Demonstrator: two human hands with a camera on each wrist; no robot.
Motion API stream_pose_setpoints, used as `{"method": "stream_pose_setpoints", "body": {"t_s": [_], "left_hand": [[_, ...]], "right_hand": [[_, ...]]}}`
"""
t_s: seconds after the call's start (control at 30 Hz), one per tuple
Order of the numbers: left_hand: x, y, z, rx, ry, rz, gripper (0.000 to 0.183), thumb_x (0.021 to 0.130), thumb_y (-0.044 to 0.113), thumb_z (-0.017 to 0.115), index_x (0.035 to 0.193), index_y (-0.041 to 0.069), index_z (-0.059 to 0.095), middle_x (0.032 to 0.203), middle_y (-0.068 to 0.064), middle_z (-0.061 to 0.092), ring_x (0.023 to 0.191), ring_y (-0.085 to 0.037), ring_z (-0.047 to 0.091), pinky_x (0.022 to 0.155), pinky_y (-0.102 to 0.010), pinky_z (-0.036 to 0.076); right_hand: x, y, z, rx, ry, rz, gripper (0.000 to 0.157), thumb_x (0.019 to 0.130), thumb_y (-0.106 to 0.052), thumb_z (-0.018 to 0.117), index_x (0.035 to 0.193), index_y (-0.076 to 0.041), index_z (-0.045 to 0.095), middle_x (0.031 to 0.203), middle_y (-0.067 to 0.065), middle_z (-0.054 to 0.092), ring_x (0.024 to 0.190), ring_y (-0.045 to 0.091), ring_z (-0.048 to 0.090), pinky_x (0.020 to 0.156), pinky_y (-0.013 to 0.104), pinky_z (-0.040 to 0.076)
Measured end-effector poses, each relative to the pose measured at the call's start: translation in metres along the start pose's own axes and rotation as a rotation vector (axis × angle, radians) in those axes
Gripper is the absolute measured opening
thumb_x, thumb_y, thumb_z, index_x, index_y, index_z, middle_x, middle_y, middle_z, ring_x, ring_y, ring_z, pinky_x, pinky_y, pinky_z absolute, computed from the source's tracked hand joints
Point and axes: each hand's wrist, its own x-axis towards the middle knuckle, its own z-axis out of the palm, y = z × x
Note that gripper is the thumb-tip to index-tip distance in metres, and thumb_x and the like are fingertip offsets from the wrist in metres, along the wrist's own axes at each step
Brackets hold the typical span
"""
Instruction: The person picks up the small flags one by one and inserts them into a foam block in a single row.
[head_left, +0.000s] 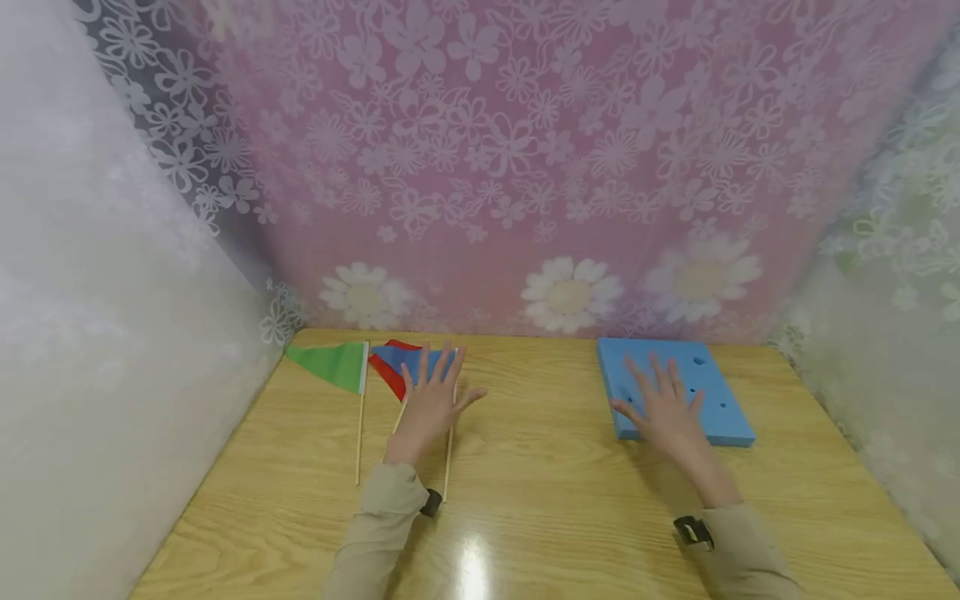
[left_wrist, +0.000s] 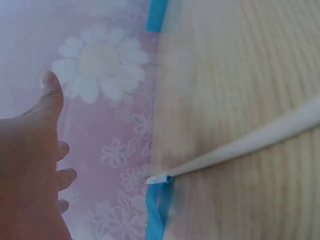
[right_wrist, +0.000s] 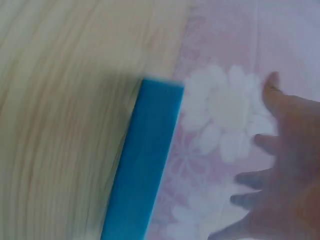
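My left hand (head_left: 429,408), fingers spread, is held over the blue flag (head_left: 390,357) and the red flag (head_left: 388,379), partly covering both in the head view. A green flag (head_left: 333,365) on a thin wooden stick (head_left: 359,442) lies to its left. In the left wrist view a pale stick (left_wrist: 240,147) runs to the blue flag's edge (left_wrist: 159,210). My right hand (head_left: 669,415), also spread, is over a blue block (head_left: 675,350) with several holes in its top. The right wrist view shows the block's side (right_wrist: 145,155), apart from the fingers. Neither hand holds anything.
The flags and block lie toward the back of a wooden table (head_left: 540,467). A pink flowered cloth (head_left: 480,208) hangs behind it, and pale cloth walls (head_left: 112,333) stand at both sides. Each wrist wears a black band (head_left: 693,532).
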Motion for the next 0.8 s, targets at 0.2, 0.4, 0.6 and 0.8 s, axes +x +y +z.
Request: {"method": "stream_pose_setpoints", "body": {"t_s": [0.2,0.4,0.6,0.8], "left_hand": [[0.02,0.019,-0.01,-0.184,-0.019,0.024,0.071,0.103,0.052,0.051,0.16,0.015,0.031,0.162,-0.01,0.036,0.153,-0.034,0.022,0.122,-0.063,0.018],[0.047,0.056,-0.012,-0.176,0.075,0.098,0.052,0.104,0.041,0.057,0.148,0.013,0.052,0.142,-0.01,0.06,0.131,-0.031,0.056,0.109,-0.048,0.046],[0.069,0.094,0.009,-0.102,0.121,0.187,0.042,0.105,0.034,0.058,0.141,0.014,0.058,0.134,-0.007,0.065,0.119,-0.028,0.063,0.1,-0.045,0.053],[0.081,0.132,0.042,-0.051,-0.015,0.275,0.048,0.107,0.037,0.053,0.149,0.014,0.05,0.149,-0.005,0.054,0.141,-0.026,0.046,0.119,-0.043,0.035]], "right_hand": [[-0.003,0.033,-0.02,0.03,0.275,-0.137,0.065,0.096,-0.03,0.071,0.151,-0.006,0.045,0.153,0.033,0.035,0.131,0.06,0.039,0.099,0.079,0.032],[-0.004,0.079,-0.041,0.02,0.386,-0.185,0.05,0.098,-0.024,0.07,0.141,-0.002,0.056,0.145,0.028,0.048,0.123,0.055,0.048,0.084,0.069,0.045],[-0.004,0.122,-0.049,0.007,0.306,-0.213,0.048,0.099,-0.018,0.068,0.141,0.002,0.055,0.143,0.032,0.049,0.129,0.055,0.043,0.104,0.071,0.033],[-0.011,0.152,-0.045,-0.076,0.139,-0.191,0.058,0.099,-0.022,0.067,0.147,0.004,0.046,0.146,0.034,0.044,0.139,0.055,0.032,0.104,0.076,0.028]]}}
